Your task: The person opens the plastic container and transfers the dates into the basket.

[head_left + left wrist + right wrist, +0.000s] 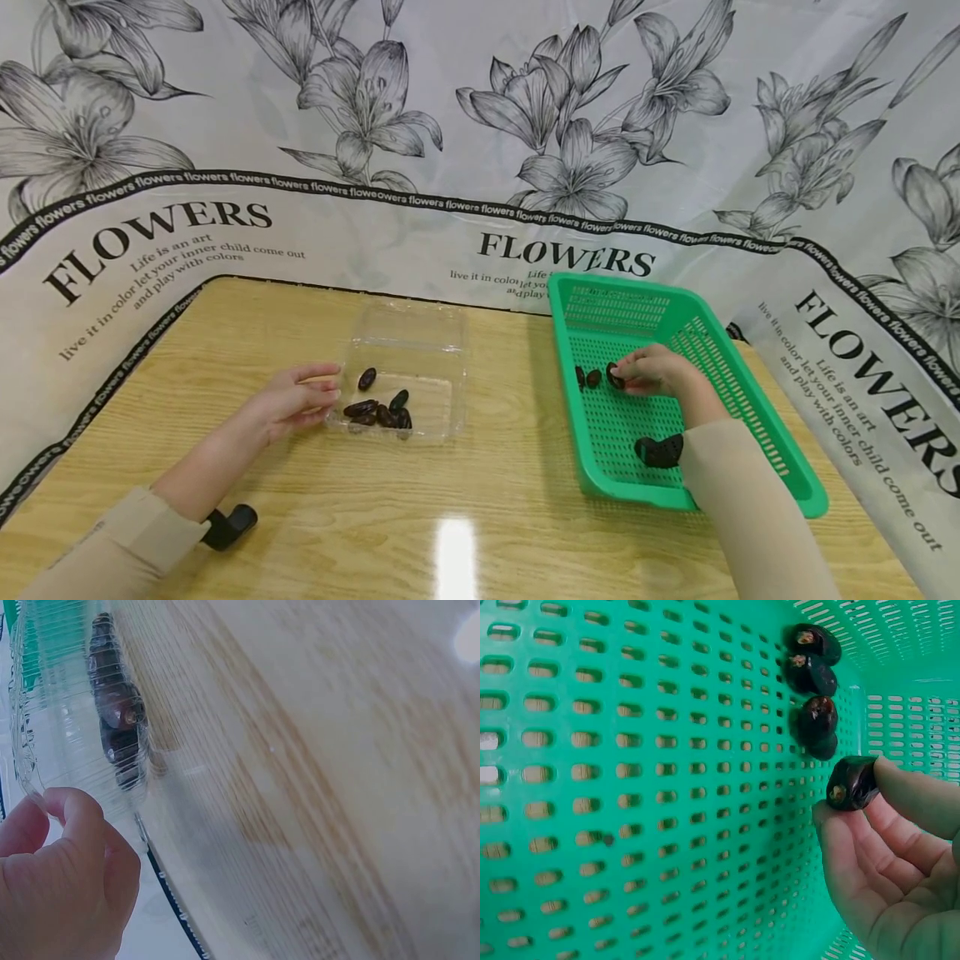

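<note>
Clearly legible at far left, the floral backdrop (172, 267) reads "FLOWERS", "Life is an art", "live it in color", "let your inner child come out" and "and play with colors", above a black border repeating "flowers". Next, the left hand (303, 400) pinches the rim of a clear plastic container (454, 400) between thumb and forefinger. Several dark oval fruits (386, 415) lie in it, mostly clustered toward its near side. Behind and to the right, "FLOWERS" appears again, its smaller lines partly hidden by a green basket (583, 450). Inside that basket, the right hand (660, 375) grasps one dark fruit (853, 782) with thumb and fingers, near other fruits (817, 716). Farthest right, the same slogan slants downward.
</note>
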`<action>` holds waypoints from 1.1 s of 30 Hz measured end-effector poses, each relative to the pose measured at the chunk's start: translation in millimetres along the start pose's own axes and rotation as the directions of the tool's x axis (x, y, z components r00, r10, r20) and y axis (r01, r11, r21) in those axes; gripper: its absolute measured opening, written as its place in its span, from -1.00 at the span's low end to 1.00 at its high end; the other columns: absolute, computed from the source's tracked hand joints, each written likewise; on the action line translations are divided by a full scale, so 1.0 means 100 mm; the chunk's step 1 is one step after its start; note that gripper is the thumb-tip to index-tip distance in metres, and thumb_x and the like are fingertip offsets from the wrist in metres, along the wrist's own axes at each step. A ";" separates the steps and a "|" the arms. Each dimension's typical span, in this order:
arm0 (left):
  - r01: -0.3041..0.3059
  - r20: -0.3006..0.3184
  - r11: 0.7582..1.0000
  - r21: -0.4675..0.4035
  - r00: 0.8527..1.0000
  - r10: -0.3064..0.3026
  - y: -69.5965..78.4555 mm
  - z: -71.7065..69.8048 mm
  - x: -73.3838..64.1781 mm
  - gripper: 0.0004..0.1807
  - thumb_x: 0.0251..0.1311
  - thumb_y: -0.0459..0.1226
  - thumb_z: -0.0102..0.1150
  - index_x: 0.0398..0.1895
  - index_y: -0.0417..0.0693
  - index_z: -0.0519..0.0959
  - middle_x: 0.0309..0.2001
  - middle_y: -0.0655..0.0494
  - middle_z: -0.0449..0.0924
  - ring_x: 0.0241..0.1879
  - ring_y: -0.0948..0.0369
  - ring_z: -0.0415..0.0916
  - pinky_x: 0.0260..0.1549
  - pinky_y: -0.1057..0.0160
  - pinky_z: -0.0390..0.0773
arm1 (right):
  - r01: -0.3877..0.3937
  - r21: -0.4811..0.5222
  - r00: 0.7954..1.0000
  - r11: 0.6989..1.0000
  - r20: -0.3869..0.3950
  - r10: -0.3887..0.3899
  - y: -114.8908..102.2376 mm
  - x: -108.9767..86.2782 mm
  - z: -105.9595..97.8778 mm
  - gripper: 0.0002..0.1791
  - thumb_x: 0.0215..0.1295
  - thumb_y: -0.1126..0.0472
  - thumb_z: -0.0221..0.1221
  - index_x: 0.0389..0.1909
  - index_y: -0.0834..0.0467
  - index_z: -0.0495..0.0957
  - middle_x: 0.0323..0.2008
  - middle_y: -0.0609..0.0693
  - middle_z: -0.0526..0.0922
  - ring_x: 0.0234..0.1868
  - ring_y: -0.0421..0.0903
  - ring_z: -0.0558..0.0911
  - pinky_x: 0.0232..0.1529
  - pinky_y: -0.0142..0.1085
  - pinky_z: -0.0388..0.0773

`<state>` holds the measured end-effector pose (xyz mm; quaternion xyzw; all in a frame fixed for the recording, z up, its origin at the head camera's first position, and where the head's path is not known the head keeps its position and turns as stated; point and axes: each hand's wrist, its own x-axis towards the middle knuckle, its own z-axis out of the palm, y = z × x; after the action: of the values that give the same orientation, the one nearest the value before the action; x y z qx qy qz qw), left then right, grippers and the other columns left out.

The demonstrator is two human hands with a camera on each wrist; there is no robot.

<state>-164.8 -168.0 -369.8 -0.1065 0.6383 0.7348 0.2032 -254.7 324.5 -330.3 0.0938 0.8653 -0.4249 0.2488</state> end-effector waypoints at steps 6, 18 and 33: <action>0.002 -0.008 1.000 0.023 1.000 -0.001 -0.01 0.00 -0.01 -0.33 0.23 -0.49 0.05 0.39 -0.29 0.07 -0.20 0.08 0.43 -0.36 0.31 0.47 -0.40 0.42 0.52 | -0.008 -0.042 1.000 0.999 -0.009 0.008 0.02 0.05 0.02 -0.68 0.32 0.28 0.11 -0.01 0.40 0.39 -0.36 0.04 0.49 -0.42 -0.14 0.50 -0.26 -0.27 0.59; 0.007 -0.014 1.000 0.014 1.000 -0.006 -0.01 0.00 -0.02 -0.32 0.23 -0.50 0.06 0.39 -0.28 0.07 -0.19 0.06 0.42 -0.35 0.30 0.47 -0.40 0.42 0.52 | -0.006 -0.097 1.000 0.995 0.003 0.006 0.05 0.04 0.06 -0.69 0.34 0.30 0.08 -0.01 0.42 0.41 -0.34 0.05 0.51 -0.42 -0.15 0.52 -0.32 -0.31 0.59; 0.020 -0.025 1.000 0.019 0.999 -0.020 0.02 0.01 0.02 -0.34 0.24 -0.49 0.05 0.39 -0.26 0.08 -0.15 0.03 0.39 -0.33 0.29 0.47 -0.37 0.42 0.52 | 0.033 -0.059 0.999 0.998 -0.011 -0.034 -0.11 -0.05 -0.03 -0.52 0.34 0.30 0.04 0.17 0.51 0.26 -0.22 0.16 0.56 -0.33 -0.11 0.58 -0.20 -0.22 0.58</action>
<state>-167.5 -166.5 -368.2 -0.1201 0.6469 0.7251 0.2035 -255.5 320.1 -318.1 0.0745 0.8804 -0.4027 0.2390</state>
